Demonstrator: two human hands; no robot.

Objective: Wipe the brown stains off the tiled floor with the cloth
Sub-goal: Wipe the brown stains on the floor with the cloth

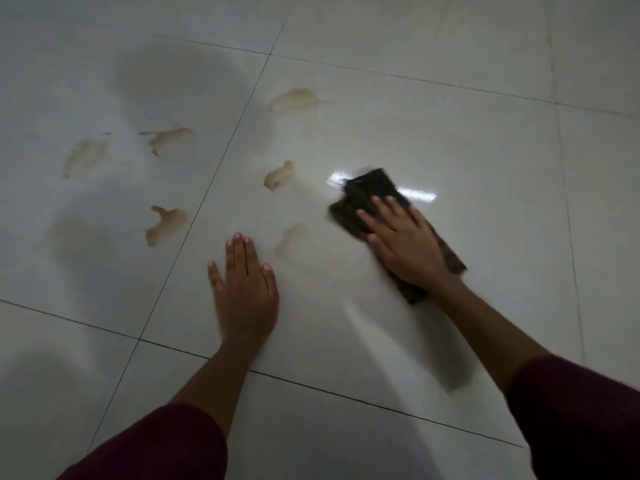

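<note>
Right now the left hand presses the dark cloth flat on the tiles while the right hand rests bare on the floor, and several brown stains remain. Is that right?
Not quite: the hands are swapped. In the head view the right hand presses the dark cloth flat, and the left hand rests bare on the tiled floor. Several brown stains do remain.

Dim, soft picture; white glare [382,187] on glossy tiles, hands motion-blurred, shadows left.
</note>
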